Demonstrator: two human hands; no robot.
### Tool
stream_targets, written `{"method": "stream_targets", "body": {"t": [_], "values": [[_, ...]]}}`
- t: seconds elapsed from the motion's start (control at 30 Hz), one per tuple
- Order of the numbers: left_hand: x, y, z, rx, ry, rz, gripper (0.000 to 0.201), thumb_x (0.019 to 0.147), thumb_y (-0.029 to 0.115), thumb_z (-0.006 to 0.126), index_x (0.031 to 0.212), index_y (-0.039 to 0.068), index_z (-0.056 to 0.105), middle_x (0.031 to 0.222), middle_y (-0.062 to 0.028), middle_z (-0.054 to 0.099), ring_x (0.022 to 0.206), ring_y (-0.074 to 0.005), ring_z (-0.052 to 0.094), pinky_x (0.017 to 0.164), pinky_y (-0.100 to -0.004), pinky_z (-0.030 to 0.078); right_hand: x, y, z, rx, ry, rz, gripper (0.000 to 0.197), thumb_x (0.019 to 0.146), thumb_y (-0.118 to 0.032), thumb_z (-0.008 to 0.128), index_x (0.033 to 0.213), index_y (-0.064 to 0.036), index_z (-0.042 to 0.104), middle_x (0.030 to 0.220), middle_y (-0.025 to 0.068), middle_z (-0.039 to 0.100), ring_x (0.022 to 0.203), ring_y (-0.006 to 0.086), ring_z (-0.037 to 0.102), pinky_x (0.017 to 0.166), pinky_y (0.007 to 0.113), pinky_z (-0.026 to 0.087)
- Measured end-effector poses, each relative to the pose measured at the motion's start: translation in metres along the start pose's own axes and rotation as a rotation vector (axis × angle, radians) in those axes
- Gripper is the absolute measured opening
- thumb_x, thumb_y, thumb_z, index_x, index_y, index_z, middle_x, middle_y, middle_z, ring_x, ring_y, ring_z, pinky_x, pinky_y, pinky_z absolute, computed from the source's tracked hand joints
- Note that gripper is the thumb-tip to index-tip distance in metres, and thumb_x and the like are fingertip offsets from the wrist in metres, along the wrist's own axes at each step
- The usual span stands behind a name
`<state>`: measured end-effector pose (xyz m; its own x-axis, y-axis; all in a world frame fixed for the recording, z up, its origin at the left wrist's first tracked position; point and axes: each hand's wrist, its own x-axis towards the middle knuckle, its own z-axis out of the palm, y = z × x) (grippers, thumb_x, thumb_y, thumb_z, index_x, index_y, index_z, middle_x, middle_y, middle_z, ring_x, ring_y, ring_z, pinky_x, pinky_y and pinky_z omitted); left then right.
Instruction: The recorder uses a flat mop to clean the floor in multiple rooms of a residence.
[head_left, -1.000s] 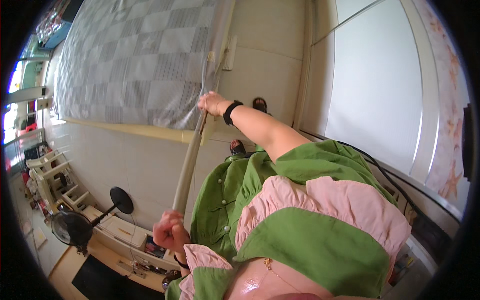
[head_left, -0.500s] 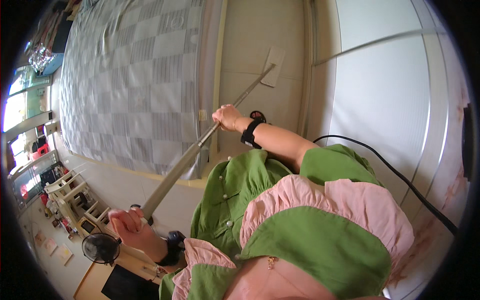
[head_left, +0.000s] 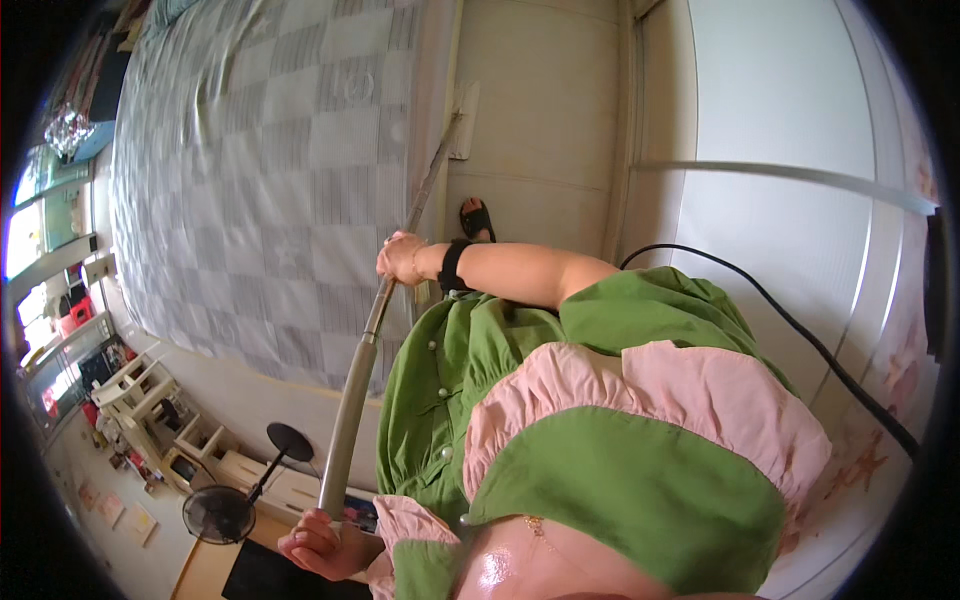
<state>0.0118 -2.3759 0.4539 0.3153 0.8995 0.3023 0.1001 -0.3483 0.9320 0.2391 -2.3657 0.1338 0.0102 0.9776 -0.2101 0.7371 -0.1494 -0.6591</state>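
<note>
My left hand (head_left: 325, 545) is closed around the thick upper end of a mop's long pole (head_left: 349, 430), low at the left. Higher up, my right hand (head_left: 402, 258) grips the same pole where it is thinner and metallic, beside the bed's edge. The pole slants away to a flat white mop head (head_left: 465, 122) lying on the floor against the bed base. Part of the mop head is hidden behind the bed's edge. Black bands are on my right wrist and, partly hidden, near my left wrist.
A bed with a grey checked cover (head_left: 260, 180) fills the left. White sliding doors (head_left: 780, 100) line the right side of the narrow tiled floor (head_left: 540, 100). My foot in a black sandal (head_left: 477, 219) shows below. A black cable (head_left: 770, 300) runs at the right; a fan (head_left: 218, 514) stands lower left.
The mop head has slid left across the floor to the bed base. My right hand has moved left and down, my left hand down and right; the pole stands steeper. The sandalled foot shows more.
</note>
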Motion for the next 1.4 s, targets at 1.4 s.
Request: {"method": "stream_targets", "body": {"t": [1.4], "values": [[0.251, -0.011, 0.583, -0.163, -0.563, 0.112, 0.018, 0.059, 0.020, 0.039, 0.048, 0.007, 0.036, 0.042, -0.0072, 0.038, 0.042, -0.0210, 0.040, 0.068, -0.0456, 0.040, 0.060, 0.471, -0.413, -0.040, 0.355, 0.249, 0.003, 0.068, -0.014, 0.052, 0.069, -0.0157, 0.054, 0.077, 0.0040, 0.053, 0.089, 0.0224, 0.049, 0.084, 0.041, 0.032]]}}
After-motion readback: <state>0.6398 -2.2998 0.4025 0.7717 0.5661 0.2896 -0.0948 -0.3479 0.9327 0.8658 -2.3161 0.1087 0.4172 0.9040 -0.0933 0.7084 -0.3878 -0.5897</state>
